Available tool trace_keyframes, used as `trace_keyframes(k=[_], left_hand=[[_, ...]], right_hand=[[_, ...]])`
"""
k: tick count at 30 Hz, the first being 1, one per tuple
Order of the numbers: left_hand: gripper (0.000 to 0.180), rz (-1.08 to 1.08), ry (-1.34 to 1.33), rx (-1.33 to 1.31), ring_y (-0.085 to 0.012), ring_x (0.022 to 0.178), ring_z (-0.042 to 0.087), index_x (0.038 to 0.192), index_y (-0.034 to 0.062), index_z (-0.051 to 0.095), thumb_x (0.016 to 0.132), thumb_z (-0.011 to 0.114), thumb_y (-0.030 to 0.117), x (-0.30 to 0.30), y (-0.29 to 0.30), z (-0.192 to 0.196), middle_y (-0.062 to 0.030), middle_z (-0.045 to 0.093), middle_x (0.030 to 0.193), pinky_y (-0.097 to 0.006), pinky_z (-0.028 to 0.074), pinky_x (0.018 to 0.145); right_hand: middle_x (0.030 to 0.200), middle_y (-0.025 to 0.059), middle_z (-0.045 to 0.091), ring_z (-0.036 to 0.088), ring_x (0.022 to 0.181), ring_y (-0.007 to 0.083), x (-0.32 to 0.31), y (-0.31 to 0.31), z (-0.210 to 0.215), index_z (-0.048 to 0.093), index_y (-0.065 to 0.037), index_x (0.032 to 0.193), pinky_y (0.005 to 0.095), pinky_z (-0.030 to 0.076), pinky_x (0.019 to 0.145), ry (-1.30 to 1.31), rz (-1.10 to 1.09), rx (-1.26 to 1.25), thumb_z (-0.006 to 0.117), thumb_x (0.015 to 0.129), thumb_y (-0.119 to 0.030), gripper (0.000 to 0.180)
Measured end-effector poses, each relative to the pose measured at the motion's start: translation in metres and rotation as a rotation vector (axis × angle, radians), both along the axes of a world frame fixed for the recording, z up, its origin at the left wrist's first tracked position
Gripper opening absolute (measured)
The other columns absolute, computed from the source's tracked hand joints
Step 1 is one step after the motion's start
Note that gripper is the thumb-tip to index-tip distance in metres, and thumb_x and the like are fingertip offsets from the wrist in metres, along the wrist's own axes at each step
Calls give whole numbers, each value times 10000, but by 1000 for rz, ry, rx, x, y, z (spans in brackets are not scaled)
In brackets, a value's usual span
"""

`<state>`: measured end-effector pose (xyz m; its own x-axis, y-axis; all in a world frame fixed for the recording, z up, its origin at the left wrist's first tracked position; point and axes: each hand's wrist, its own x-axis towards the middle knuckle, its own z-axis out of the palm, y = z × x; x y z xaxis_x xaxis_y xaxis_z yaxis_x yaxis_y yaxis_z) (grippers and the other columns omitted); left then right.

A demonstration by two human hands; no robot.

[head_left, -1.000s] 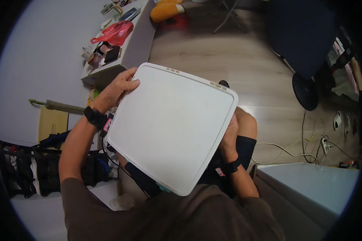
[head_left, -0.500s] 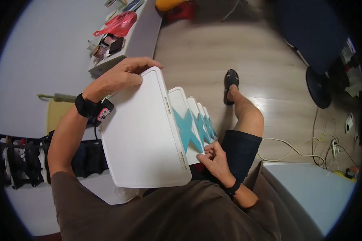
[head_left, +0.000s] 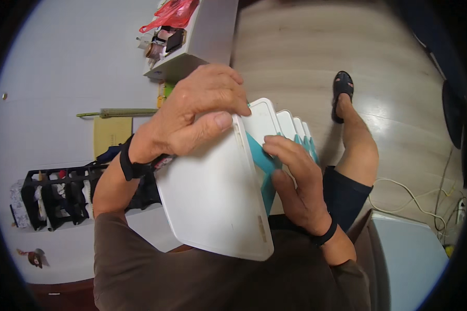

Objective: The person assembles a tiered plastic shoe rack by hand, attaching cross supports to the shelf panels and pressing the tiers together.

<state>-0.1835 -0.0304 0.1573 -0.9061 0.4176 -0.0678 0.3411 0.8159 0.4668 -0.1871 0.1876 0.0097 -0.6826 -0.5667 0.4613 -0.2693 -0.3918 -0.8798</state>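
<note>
A foldable rack stands tilted before my chest, made of several white panels joined by teal crossed braces. Its nearest white panel faces me, and the others step away to the right. My left hand grips the top edge of that panel, thumb on its face and fingers bent over the rim. Beside the gap after it, my right hand has loosely bent fingers spread apart. Its fingertips are at the teal brace; whether they press on it I cannot tell.
At the upper left, a white cabinet carries a red plastic bag and small items. A black hanging organizer is on the left. My leg and sandal are to the right, near a pale blue-topped box-like unit and cables.
The rack and both hands have shifted right in view. My right hand has left the lower panel edge and moved up along the brace. The near panel hides more of the braces.
</note>
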Motion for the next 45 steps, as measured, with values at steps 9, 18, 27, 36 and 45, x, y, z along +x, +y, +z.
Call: trace_keyframes(k=[9,18,27,36,45], left_hand=[[213,13,-112,-16,-264,776,502,754,68,601,835,482,224,-13,16,-5,-79,545,750,-391,350,789],[247,135,-183,-7,-291,779,515,756,33,626,844,493,221,-18,11,-3,-98,561,760,-439,365,834],[284,196,-176,62,-283,790,528,756,13,658,836,500,235,-15,15,-3,-108,588,763,-465,369,869],[292,237,-142,87,-278,774,531,741,18,659,822,495,246,-8,13,-4,-104,591,754,-473,355,900],[259,193,-156,55,-284,785,535,782,27,654,822,505,235,-17,13,-4,-105,596,778,-461,372,901]], right_hand=[[833,203,637,640,763,364,-25,-31,-4,549,18,1130,408,490,692,-493,424,-62,546,893,-175,306],[796,208,613,627,765,364,-41,-37,-9,563,15,1018,421,468,692,-595,619,-165,551,851,-119,214],[778,209,596,608,760,385,-37,-37,-13,561,9,989,435,456,686,-569,585,-221,565,833,-114,198],[800,207,606,615,760,387,-31,-38,-14,567,14,1008,432,469,673,-576,583,-242,569,835,-111,214],[824,209,632,640,758,364,-36,-38,-17,599,30,1041,400,490,682,-586,555,-274,584,824,-115,262]])
